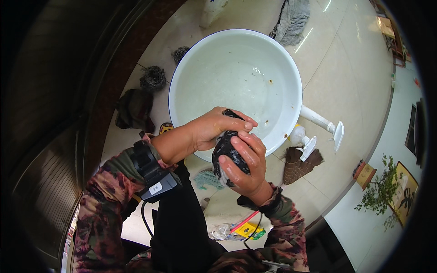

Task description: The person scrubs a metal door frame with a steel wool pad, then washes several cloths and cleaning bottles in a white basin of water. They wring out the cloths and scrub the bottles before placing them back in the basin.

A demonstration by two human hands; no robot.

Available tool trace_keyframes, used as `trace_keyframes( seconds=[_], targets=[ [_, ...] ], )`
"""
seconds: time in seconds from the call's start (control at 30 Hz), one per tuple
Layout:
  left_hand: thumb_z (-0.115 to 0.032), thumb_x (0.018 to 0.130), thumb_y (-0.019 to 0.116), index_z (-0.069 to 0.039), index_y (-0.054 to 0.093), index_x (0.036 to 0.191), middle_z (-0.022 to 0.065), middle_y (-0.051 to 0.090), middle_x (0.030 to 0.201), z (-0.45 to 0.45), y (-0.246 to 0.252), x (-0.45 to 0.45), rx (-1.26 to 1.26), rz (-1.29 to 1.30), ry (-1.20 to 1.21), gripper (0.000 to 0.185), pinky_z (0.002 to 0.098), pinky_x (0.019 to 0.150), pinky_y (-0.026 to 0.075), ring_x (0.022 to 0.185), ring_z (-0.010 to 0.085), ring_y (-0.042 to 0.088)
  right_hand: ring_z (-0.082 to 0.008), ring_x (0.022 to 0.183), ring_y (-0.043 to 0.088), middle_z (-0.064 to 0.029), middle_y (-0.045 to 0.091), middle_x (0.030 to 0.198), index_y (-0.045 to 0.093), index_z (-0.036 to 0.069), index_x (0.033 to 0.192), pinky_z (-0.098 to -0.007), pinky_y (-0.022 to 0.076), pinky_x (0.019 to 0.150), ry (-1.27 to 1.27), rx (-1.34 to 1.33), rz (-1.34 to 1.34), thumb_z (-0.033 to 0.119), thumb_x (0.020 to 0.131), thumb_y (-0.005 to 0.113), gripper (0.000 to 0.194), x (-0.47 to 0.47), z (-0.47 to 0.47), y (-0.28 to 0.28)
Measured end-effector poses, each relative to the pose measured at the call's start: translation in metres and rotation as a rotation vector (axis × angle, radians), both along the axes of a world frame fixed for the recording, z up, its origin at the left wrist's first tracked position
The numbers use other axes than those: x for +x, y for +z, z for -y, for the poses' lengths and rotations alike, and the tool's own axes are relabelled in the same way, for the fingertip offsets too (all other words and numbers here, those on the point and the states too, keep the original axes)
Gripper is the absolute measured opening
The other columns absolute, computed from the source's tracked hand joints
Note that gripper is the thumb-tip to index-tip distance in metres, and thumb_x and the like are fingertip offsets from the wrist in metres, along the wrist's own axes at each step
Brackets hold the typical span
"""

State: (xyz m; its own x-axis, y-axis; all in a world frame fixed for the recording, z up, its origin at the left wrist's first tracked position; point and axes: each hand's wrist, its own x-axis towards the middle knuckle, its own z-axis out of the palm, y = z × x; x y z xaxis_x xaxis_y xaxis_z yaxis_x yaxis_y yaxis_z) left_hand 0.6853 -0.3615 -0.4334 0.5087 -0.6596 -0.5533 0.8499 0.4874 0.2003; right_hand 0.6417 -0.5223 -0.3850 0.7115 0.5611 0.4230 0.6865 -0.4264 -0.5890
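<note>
My left hand (213, 128) and my right hand (249, 160) are together over the near rim of a white enamel basin (295, 82) with a blue edge. Both grip a dark, wet bundle (227, 150), apparently cloth, streaked with whitish suds. The left hand is closed around its upper end, where a smooth black part (232, 114) shows between thumb and fingers. My right fingers curl over its lower side. Water (225, 78) covers the basin's bottom, with a few brown specks in view. The fingers look wet.
Two steel-wool scourers (152, 78) and a dark cloth (135, 109) lie left of the basin. At its right are white spray bottles (319, 117) and a brown bristle brush head (300, 165). A grey cloth (295, 22) lies beyond; a yellow box (249, 230) is near me.
</note>
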Motion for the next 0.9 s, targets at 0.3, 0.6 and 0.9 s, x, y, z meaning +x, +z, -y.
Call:
trace_keyframes(
  seconds=[0.3,0.6,0.9],
  targets=[
    [-0.013,0.077,0.076,0.006,0.071,0.096,0.0108,0.069,0.091,0.007,0.028,0.038,0.176,0.227,-0.218,0.027,0.0266,0.068,0.053,0.079,0.0139,0.064,-0.0261,0.104,0.066,-0.0071,0.067,0.107,0.066,0.017,0.094,-0.0411,0.049,0.097,0.313,-0.155,0.283,0.011,0.08,0.07,0.016,0.038,0.005,0.017],
    [-0.008,0.079,0.073,0.003,0.072,0.084,0.0072,0.067,0.073,0.021,0.026,0.035,0.395,0.471,-0.422,0.013,0.0278,0.066,0.053,0.067,0.0129,0.065,-0.0227,0.095,0.067,-0.008,0.067,0.092,0.066,0.008,0.084,-0.0368,0.0517,0.094,0.6,-0.217,0.412,0.015,0.079,0.063,0.009,0.04,0.003,0.006],
    [-0.007,0.078,0.072,0.004,0.07,0.078,0.0069,0.065,0.065,0.018,0.013,0.02,0.588,0.542,-0.503,0.011,0.0294,0.061,0.052,0.061,0.013,0.063,-0.0274,0.087,0.062,-0.0096,0.062,0.083,0.069,0.0,0.079,-0.0395,0.0502,0.092,0.8,-0.205,0.364,0.016,0.072,0.061,0.019,0.025,-0.011,-0.023]
  ],
)
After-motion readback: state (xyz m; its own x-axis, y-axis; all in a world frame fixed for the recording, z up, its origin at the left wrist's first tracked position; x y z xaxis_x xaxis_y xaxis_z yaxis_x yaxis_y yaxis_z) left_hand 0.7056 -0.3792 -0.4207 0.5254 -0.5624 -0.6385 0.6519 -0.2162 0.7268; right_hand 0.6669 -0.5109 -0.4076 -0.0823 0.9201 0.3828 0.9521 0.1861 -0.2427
